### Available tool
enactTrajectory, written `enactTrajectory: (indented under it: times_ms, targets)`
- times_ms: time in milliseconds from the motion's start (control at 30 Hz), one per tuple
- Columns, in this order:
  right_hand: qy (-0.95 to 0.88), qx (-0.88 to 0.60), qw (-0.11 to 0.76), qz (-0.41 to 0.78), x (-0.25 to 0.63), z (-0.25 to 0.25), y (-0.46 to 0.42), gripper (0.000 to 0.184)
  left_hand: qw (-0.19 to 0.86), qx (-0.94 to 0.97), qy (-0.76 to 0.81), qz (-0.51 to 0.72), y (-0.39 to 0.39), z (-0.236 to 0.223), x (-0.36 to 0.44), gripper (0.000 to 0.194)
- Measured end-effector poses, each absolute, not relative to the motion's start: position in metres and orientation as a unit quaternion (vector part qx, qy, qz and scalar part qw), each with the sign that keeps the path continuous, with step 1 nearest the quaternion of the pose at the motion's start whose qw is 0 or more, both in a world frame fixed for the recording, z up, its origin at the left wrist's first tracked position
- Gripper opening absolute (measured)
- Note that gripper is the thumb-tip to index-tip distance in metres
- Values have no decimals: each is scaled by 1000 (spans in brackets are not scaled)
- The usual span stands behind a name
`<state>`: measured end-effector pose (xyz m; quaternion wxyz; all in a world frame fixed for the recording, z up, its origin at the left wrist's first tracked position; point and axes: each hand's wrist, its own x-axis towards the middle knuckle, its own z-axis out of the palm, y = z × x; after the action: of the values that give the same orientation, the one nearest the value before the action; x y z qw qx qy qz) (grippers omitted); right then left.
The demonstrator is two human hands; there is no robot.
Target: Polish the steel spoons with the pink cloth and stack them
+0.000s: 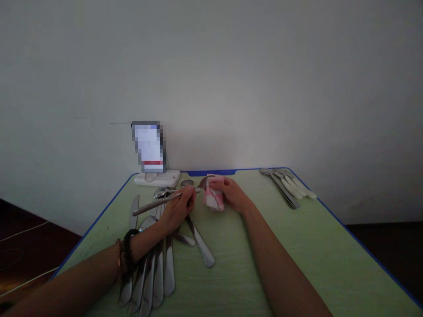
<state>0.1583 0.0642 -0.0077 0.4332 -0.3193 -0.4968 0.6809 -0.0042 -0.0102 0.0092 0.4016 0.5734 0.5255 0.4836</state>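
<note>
My left hand [181, 208] is closed around the handle of a piece of metal cutlery [150, 207], held slantwise above the table. Its broad head points right and is partly covered, so whether it is a spoon or a fork I cannot tell. A pink and white cloth [214, 199] is pinched in my right hand [233, 193], against that head. Below my left hand and forearm lies a loose spread of metal cutlery [169, 268], with spoon bowls [161, 192] and a knife blade [134, 211] showing; my arm hides part of it.
Metal cutlery [280, 189] and white-handled cutlery [294, 185] lie in a group at the far right of the green, blue-edged table [231, 281]. A blurred-out phone [150, 147] stands on a white base [158, 178] at the back left, near the wall [264, 88].
</note>
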Motion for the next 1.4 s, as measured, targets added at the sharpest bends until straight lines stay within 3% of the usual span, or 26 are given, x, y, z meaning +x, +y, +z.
enactTrajectory:
  times_ms: [133,300,533,867,1100,1400]
  targets:
    - [-473,-346,460,667,158,-8,64,22,391,577,540,472,-10,12,-4,40]
    - [-523,-314,342,714,165,0,58,20,389,576,542,473,-9,9,-5,43]
    - [-567,-295,306,705,166,8,55,14,366,585,518,505,-4,1,-6,35]
    - [-552,-343,389,654,159,-4,58,22,392,527,532,535,3,-2,-9,30]
    - [-578,-346,342,655,165,2,55,11,401,535,532,519,1,-2,-6,30]
    - [-594,-338,358,637,163,-1,58,15,371,591,534,476,2,-4,-9,23]
